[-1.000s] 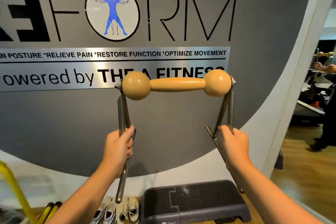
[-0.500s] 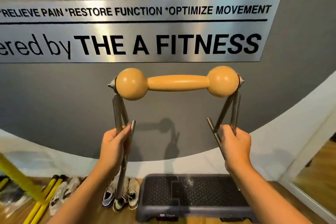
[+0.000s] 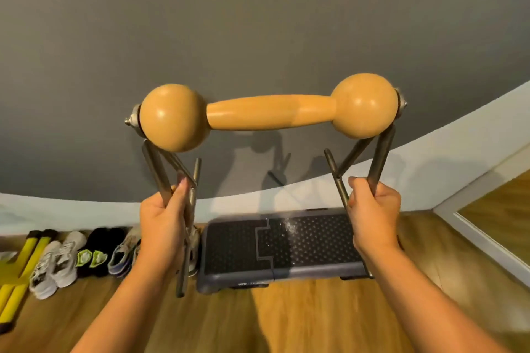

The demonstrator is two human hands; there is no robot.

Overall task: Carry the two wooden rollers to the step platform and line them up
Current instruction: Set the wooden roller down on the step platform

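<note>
Evidently for balance, left hand (image 3: 163, 225) and right hand (image 3: 372, 209) each clamp the roller (image 3: 269, 114) frame's legs above the step (image 3: 281, 249).

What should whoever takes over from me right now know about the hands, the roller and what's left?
Left hand: shut on the left metal legs of the wooden roller.
Right hand: shut on its right legs.
Roller is held level in the air, above and short of the step platform, which lies on the floor against the wall beside a row of shoes.
Done: roller carried close.
Left: set it on the platform. Only one roller is in view; the second needs fetching and aligning.
</note>
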